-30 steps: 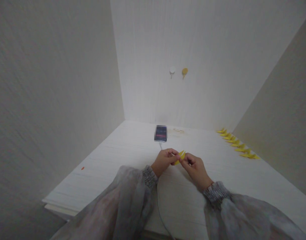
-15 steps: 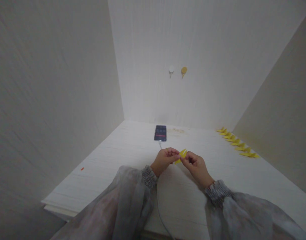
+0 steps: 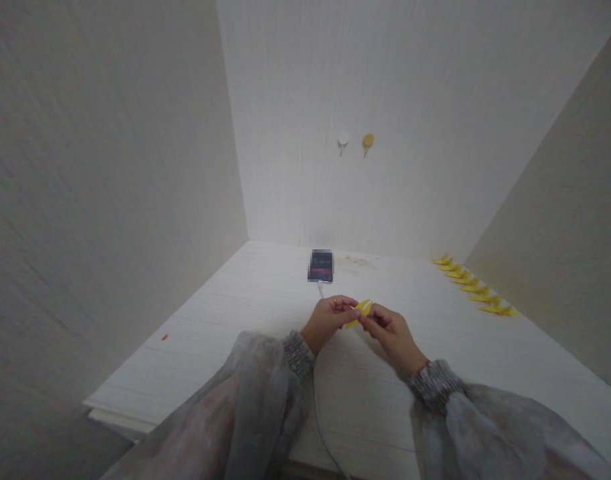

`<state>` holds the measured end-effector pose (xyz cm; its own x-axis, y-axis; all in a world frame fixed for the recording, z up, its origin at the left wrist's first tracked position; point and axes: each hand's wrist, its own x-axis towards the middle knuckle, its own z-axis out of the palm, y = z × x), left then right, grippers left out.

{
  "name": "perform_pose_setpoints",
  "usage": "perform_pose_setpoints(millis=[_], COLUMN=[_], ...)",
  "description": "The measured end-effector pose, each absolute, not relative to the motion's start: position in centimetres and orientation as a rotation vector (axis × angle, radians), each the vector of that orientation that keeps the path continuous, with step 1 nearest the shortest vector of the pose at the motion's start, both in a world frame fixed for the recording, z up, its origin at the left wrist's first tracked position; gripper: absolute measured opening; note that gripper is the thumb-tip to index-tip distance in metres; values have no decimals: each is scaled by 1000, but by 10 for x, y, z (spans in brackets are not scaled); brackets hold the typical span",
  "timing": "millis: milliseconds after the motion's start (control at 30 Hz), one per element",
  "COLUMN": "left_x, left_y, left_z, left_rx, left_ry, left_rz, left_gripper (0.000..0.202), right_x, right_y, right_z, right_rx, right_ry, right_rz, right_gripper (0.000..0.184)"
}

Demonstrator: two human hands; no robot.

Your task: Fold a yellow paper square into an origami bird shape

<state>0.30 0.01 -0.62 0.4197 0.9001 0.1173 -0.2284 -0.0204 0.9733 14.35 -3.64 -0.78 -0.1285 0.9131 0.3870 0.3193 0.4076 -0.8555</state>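
A small folded piece of yellow paper (image 3: 364,307) with a pale slit along its upper part is held between my two hands, above the white table. My left hand (image 3: 332,317), with a ring on one finger, pinches its left side between thumb and fingers. From the other side, my right hand (image 3: 389,331) grips its lower right edge with thumb and index finger. The fingertips of both hands nearly meet and cover part of the paper. Several yellow folded paper figures (image 3: 478,291) stand in a slanting row at the table's right side.
Behind my hands lies a phone (image 3: 321,266) with its screen blurred. A white cable (image 3: 317,407) runs from it toward the table's front edge. An orange scrap (image 3: 164,337) lies at the left. Two round hooks (image 3: 368,141) are on the back wall; panels enclose both sides.
The yellow paper has tilted slightly between my fingers and shows a little less of its face. Both hands keep their grip and have hardly moved.
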Motion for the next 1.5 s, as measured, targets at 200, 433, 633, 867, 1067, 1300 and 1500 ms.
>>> perform_pose_setpoints(millis=[200, 433, 633, 867, 1067, 1300, 1500], left_x=[2, 1, 1, 1, 1, 1, 1], left_y=[-3, 1, 0, -1, -1, -1, -2], left_z=[-1, -6, -6, -7, -6, -8, -5], left_rx=[1274, 1278, 1280, 1265, 1279, 1280, 1299], left_ry=[748, 742, 745, 730, 742, 736, 755], left_rz=[1032, 1080, 1092, 1135, 1155, 1156, 1131], left_gripper=[25, 25, 26, 26, 27, 26, 27], right_x=[143, 144, 145, 146, 143, 142, 142], right_y=[-38, -38, -40, -39, -36, -37, -39], right_z=[-5, -3, 2, 2, -2, 1, 3], right_rx=[-1088, -1034, -1034, -1020, -1034, -1046, -1069], right_ry=[-1659, -1627, -1527, -1532, -1573, -1617, -1651], right_rz=[795, 814, 771, 633, 581, 568, 550], right_gripper=[19, 12, 14, 14, 12, 12, 11])
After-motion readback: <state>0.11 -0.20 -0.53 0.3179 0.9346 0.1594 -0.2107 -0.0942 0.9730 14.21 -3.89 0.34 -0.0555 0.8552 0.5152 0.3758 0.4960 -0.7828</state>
